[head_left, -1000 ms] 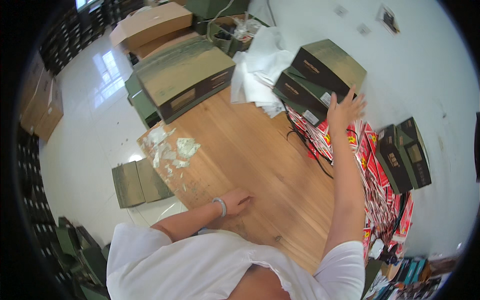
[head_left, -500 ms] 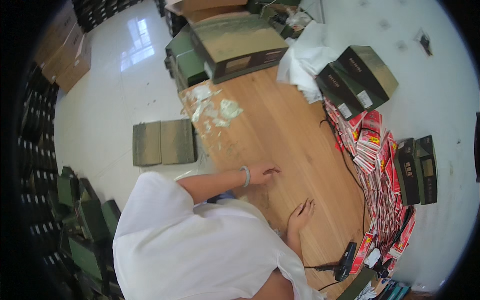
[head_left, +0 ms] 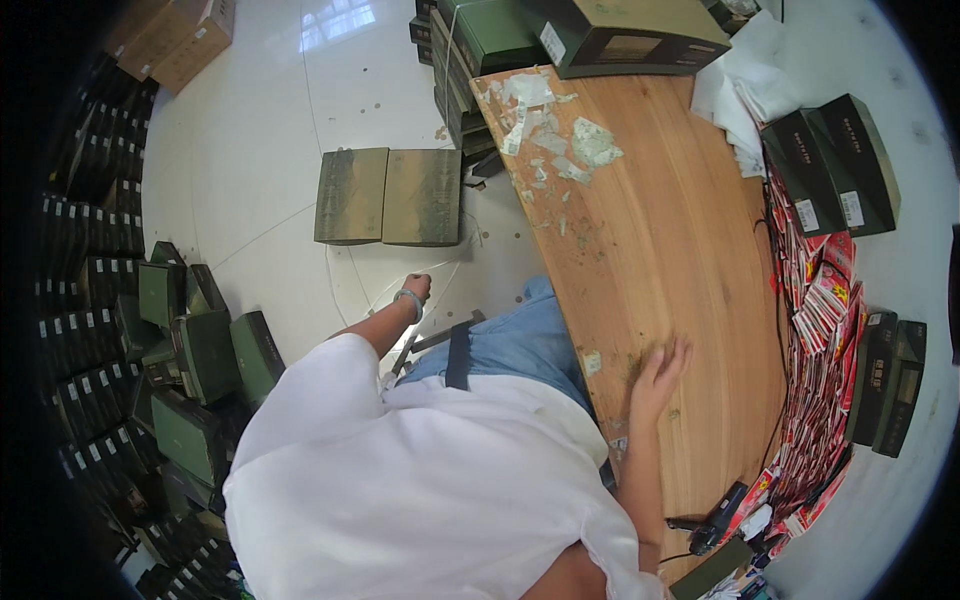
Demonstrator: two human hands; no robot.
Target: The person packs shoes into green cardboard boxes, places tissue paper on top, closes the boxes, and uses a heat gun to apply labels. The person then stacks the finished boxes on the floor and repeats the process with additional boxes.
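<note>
My left hand (head_left: 419,288) is out over the floor, left of the table, with a bracelet (head_left: 409,305) on its wrist. Its fingers are curled closed; what they hold, if anything, is too small to tell. Thin white strapping (head_left: 447,265) runs close by it. Just beyond lie two green-and-tan shoe-sized boxes (head_left: 422,197), side by side on the floor. My right hand (head_left: 662,372) is over the wooden table (head_left: 690,260), fingers stretched out and nothing in them.
Torn paper and label scraps (head_left: 545,120) litter the table's far left corner. Large boxes (head_left: 640,40) stand at its far end. Red printed packets (head_left: 825,330), dark boxes (head_left: 835,165) and a hair dryer (head_left: 718,518) line the right side. Green boxes (head_left: 205,355) are heaped at left.
My left hand has moved from above the table to over the floor at left, and its fingers have closed. My right hand stays by the table, fingers stretched. The view has shifted left.
</note>
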